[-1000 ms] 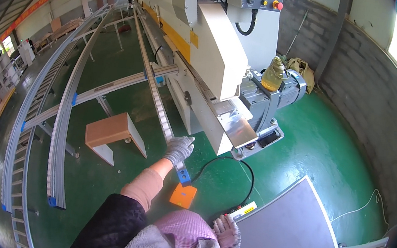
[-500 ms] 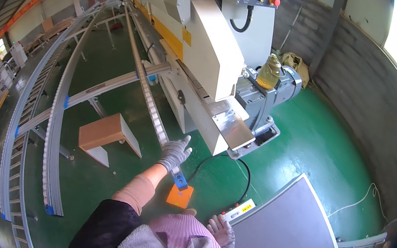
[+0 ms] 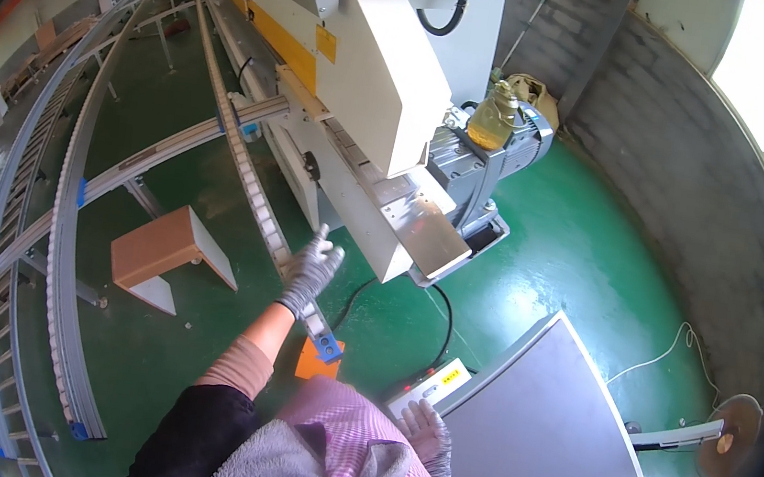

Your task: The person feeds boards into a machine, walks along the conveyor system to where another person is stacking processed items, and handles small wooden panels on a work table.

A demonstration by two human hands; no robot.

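Note:
My left hand (image 3: 312,273), in a grey glove, reaches forward over the near end of a narrow roller rail (image 3: 257,198). Its fingers are stretched out with nothing in them; whether the palm rests on the rail cannot be told. A blue end cap (image 3: 327,347) finishes the rail just below that wrist. Low beside my body, my right hand (image 3: 428,438), also gloved, is open with spread fingers. It is nearest a white control box (image 3: 425,389) and the edge of a large grey panel (image 3: 557,445). Any contact with the panel is unclear.
A long machine (image 3: 389,75) with a metal end plate (image 3: 435,241) stands ahead, beside a motor (image 3: 494,157) bearing a bottle of yellowish liquid (image 3: 494,118). Roller tracks (image 3: 68,274) run along the left. A bent brown board (image 3: 163,248), an orange plate (image 3: 312,369) and a black cable (image 3: 450,330) lie low.
The view has turned slightly, so the scene sits farther left. My left hand has moved a little forward along the rail. My right hand stays low, its fingers now more spread.

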